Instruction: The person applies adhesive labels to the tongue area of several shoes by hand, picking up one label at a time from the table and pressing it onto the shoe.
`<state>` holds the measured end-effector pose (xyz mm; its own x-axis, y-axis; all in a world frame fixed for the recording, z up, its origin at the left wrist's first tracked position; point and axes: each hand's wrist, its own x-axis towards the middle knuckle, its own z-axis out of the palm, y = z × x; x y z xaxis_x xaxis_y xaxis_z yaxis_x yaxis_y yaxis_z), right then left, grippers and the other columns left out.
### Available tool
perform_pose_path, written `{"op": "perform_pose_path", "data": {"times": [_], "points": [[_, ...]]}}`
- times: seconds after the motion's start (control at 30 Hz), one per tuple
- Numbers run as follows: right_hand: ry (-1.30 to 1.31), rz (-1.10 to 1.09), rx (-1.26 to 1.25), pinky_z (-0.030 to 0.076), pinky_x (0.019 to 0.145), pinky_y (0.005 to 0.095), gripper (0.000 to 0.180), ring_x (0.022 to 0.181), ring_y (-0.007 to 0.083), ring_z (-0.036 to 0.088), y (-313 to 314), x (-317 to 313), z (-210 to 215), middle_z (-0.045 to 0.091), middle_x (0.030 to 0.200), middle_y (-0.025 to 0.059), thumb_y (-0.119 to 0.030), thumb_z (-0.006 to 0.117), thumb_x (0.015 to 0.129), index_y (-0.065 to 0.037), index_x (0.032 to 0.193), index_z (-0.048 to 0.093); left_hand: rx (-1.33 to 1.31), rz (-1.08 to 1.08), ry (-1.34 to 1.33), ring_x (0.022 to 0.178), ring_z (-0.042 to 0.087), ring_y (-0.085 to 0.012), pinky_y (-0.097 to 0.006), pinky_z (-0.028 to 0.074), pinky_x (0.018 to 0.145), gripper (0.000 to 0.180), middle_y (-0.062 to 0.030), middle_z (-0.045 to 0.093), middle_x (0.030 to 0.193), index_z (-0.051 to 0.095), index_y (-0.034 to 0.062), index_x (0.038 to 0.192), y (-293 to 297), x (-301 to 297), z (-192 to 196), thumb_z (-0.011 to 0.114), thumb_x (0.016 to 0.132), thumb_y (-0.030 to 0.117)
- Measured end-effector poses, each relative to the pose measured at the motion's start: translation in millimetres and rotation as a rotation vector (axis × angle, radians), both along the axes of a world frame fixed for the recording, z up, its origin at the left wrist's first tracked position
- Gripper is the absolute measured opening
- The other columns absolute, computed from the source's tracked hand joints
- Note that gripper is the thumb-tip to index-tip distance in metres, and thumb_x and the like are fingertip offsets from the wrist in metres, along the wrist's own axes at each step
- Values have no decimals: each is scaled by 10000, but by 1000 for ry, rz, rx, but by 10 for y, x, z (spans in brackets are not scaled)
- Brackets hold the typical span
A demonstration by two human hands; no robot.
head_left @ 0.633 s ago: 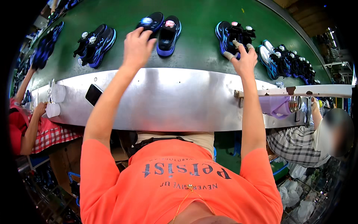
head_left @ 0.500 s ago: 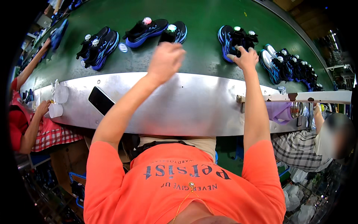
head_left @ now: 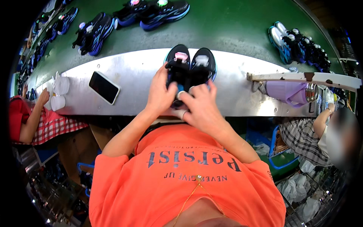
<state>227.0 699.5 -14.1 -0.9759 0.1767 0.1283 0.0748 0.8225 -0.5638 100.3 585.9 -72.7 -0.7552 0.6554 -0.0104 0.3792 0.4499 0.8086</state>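
Observation:
A pair of black sneakers with blue edging stands side by side on the metal ledge in front of me, toes pointing away. The left sneaker [head_left: 178, 53] has a pink dial on top, the right sneaker [head_left: 204, 64] a whitish one. My left hand [head_left: 162, 89] is closed around the outer side and heel of the left sneaker. At the heel of the right sneaker, my right hand [head_left: 202, 104] has its fingers bent against the collar, with pale covers on some of them. A bit of blue shows between the hands; the heels are mostly hidden.
A phone [head_left: 104, 87] lies on the metal ledge [head_left: 136, 75] to the left, near white cups [head_left: 59, 92]. More sneakers [head_left: 94, 34] stand on the green belt [head_left: 227, 26]. At right are a chipped white bar [head_left: 302, 77] and a purple bottle [head_left: 285, 90]. Co-workers sit on both sides.
Both hands have come back toward my body from the green belt. The sneakers from the right of the belt now stand on the ledge. Sneakers at the left have shifted.

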Motion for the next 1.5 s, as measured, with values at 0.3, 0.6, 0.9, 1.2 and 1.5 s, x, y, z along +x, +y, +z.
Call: {"op": "perform_pose_path", "data": {"times": [0.3, 0.6, 0.9, 1.2, 1.5], "points": [[43, 66, -637, 492, 831, 295, 214, 943, 192, 634, 611, 155, 513, 676, 1023, 69, -15, 601, 833, -23, 1034, 674, 16, 32, 207, 913, 617, -329, -371, 491, 790, 255, -175, 635, 993, 614, 0, 1053, -333, -160, 681, 638, 826, 114], [-229, 311, -518, 408, 935, 320, 689, 1125, 210, 523, 1187, -210, -285, 552, 1277, 53, -74, 712, 694, -130, 1347, 498, -36, -174, 138, 892, 612, -304, -348, 482, 699, 260, -193, 623, 953, 607, -14, 1083, 128, 272, 115, 584, 867, 129], [-29, 244, 201, 482, 709, 383, 367, 853, 274, 552, 700, -54, -38, 538, 889, 96, -83, 710, 659, -107, 1005, 590, 60, 57, -211, 697, 607, -154, -281, 475, 671, 178, -85, 660, 783, 654, -4, 959, 287, 139, 12, 610, 846, 127], [-153, 156, -309, 482, 651, 339, 312, 715, 284, 567, 796, -65, -50, 564, 837, 116, -19, 670, 726, -69, 1023, 588, -223, -247, -572, 572, 518, -43, -213, 395, 517, 279, -1, 584, 641, 656, 0, 835, 167, 117, 518, 642, 860, 278], [-89, -24, -362, 458, 614, 308, 286, 667, 212, 542, 722, -36, -20, 562, 769, 79, -140, 716, 763, -70, 1021, 613, -202, -243, -812, 530, 547, -37, -185, 285, 390, 190, -16, 617, 632, 660, 19, 858, 201, 44, 554, 575, 907, 183]]}}
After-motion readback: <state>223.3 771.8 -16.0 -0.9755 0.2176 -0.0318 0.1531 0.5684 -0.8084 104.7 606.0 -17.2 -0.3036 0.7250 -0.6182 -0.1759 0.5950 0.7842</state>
